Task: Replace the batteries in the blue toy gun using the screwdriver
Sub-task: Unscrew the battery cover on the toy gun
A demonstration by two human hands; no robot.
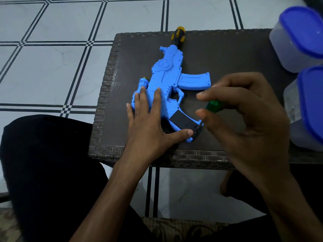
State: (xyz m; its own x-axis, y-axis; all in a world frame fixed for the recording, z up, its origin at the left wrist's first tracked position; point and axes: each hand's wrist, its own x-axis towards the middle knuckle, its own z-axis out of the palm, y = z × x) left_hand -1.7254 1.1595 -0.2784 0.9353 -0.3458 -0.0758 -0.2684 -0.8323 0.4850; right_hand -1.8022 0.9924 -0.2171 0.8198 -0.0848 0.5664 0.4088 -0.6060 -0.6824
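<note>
Left hand [148, 123] lay flat and open on the blue toy gun [167, 88] near the bench's [218, 55] front edge, while the right hand [244, 116] gripped the green-handled screwdriver [212, 106] at its grip.

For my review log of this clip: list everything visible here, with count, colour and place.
toy gun: one, blue with a black panel on its handle, flat on the table's middle
screwdriver: one, green handle, in the right hand, tip at the handle's base
table: one, dark brown, woven edge
containers: two, clear with blue lids, table's right edge
floor: pale tiles, dark lines
left hand: flat on the gun, pressing it down
right hand: grip closed around the screwdriver
</note>
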